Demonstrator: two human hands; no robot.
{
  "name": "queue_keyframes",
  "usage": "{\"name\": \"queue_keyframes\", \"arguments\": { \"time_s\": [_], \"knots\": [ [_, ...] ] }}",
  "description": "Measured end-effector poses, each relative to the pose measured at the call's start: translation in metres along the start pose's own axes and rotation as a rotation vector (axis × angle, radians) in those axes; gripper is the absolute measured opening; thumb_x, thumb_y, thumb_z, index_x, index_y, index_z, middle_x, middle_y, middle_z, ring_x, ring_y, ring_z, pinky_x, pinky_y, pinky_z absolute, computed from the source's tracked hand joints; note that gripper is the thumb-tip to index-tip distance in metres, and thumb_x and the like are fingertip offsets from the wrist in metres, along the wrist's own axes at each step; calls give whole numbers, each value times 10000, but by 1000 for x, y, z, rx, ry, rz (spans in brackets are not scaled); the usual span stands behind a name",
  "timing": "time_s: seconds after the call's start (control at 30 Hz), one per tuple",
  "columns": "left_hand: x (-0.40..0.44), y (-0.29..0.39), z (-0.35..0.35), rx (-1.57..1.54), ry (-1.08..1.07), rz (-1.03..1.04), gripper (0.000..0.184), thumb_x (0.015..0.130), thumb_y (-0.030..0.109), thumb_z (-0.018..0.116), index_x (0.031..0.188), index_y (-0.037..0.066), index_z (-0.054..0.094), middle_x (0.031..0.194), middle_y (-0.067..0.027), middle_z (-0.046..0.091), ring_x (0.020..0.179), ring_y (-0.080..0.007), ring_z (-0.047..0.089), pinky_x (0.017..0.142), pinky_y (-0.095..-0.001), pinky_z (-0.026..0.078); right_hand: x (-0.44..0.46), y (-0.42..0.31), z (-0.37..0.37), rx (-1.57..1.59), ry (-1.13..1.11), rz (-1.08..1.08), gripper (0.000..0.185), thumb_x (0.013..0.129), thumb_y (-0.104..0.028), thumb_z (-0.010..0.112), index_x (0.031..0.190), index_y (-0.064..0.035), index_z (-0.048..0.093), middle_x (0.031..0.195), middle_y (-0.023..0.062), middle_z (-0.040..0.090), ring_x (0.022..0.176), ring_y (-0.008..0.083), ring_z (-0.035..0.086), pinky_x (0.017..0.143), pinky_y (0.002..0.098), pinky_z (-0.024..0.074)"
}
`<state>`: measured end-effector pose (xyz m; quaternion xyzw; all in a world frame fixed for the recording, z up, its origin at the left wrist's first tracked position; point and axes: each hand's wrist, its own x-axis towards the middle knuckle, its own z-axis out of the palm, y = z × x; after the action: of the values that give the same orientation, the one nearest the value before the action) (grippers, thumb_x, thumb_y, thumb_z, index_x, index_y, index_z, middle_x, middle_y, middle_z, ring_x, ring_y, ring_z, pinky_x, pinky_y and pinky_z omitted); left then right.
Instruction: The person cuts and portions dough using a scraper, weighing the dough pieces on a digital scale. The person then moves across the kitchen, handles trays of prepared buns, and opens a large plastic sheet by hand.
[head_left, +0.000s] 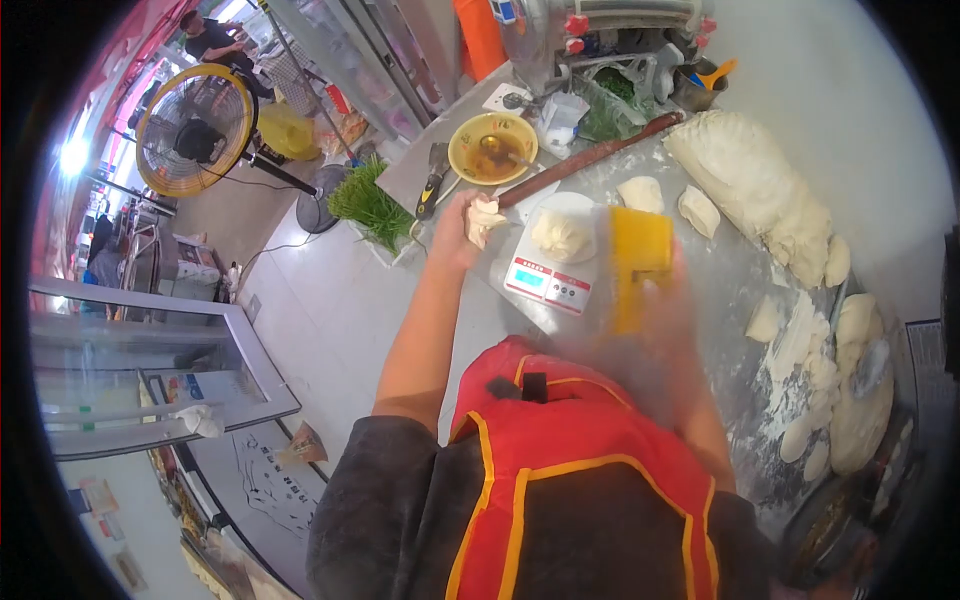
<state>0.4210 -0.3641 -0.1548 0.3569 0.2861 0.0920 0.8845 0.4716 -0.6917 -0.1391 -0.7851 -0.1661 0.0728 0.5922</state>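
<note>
A digital kitchen scale (548, 286) with a lit display stands on the metal worktop in front of me, and a lump of dough (560, 234) rests on its plate. To the left of the scale, my left hand (460, 235) is closed around a small piece of dough (485, 217). My right hand (668, 305), smeared by motion, grips a yellow dough scraper (640, 255) just right of the scale. Two cut dough pieces, one of them a pale chunk (641, 194), lie behind the scraper. A long wooden rolling pin (590, 160) lies behind the scale.
A large dough roll (750, 180) lies at the right, with more dough (860, 400) and scattered flour nearer me. Behind the scale stand a yellow bowl of brown liquid (492, 147) and a bag of greens (612, 105). Left are green stalks (368, 203) and a fan (197, 130).
</note>
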Motion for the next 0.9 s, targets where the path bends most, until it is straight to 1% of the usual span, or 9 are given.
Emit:
{"name": "queue_keyframes", "arguments": {
  "time_s": [0.07,0.1,0.2,0.3,0.4,0.5,0.7,0.8,0.9],
  "knots": [
    [-9,2,11,-28,70,-24,186,842,267,622,868,89,575,810,-43,623,650,-127,615,457,-229,457,-1,17,-16,80,4,8,686,782,-1,504,1427,-57,279,1358,174,447,1213,238,474,1002,329,375],
    [-10,0,11,147,121,-12,200,847,280,635,824,93,569,817,-36,630,639,-142,626,460,-231,456,-1,30,-27,139,-6,13,692,779,5,502,1430,-56,275,1377,166,427,1227,233,458,1010,327,364],
    [-1,-7,-2,668,15,64,214,824,270,664,906,86,592,828,-48,639,624,-188,633,495,-274,476,-10,18,-46,60,110,31,703,771,29,492,1433,-50,267,1413,151,384,1265,226,412,1033,319,328],
    [-8,-13,11,1272,-55,299,290,796,237,687,1023,82,593,758,-63,630,724,-198,642,562,-311,504,-20,13,-68,-95,235,-6,704,769,47,483,1432,-43,265,1421,148,373,1277,224,393,1046,313,305],
    [-21,-26,33,1763,-86,540,403,761,223,686,1148,193,579,916,-101,640,790,-283,644,670,-395,508,-31,11,-90,-163,314,0,697,778,59,481,1432,-41,265,1423,145,369,1279,221,387,1050,306,295],
    [-13,-40,34,1935,-85,649,427,764,230,687,1170,212,558,996,-113,605,890,-312,631,722,-408,511,-43,19,-115,-167,378,16,684,792,64,485,1431,-41,266,1429,143,359,1280,218,384,1050,303,293],
    [-21,-40,62,2064,-78,479,493,763,263,695,1224,199,534,1078,-117,582,958,-342,595,826,-426,481,-71,26,-153,-84,493,41,668,799,67,479,1427,-28,272,1423,137,357,1266,225,392,1038,302,311],
    [-16,-54,58,2131,-83,494,457,766,261,686,1182,193,512,1046,-125,573,887,-320,632,722,-423,516,-89,29,-168,-101,510,111,663,807,61,479,1429,-31,270,1422,138,359,1258,221,401,1029,301,323],
    [-16,-72,47,2016,-8,599,413,779,276,672,1147,172,517,1045,-115,575,841,-325,638,687,-432,512,-102,35,-176,-164,482,149,662,813,36,491,1432,-50,271,1409,143,381,1241,222,423,1019,306,338]
  ]
}}
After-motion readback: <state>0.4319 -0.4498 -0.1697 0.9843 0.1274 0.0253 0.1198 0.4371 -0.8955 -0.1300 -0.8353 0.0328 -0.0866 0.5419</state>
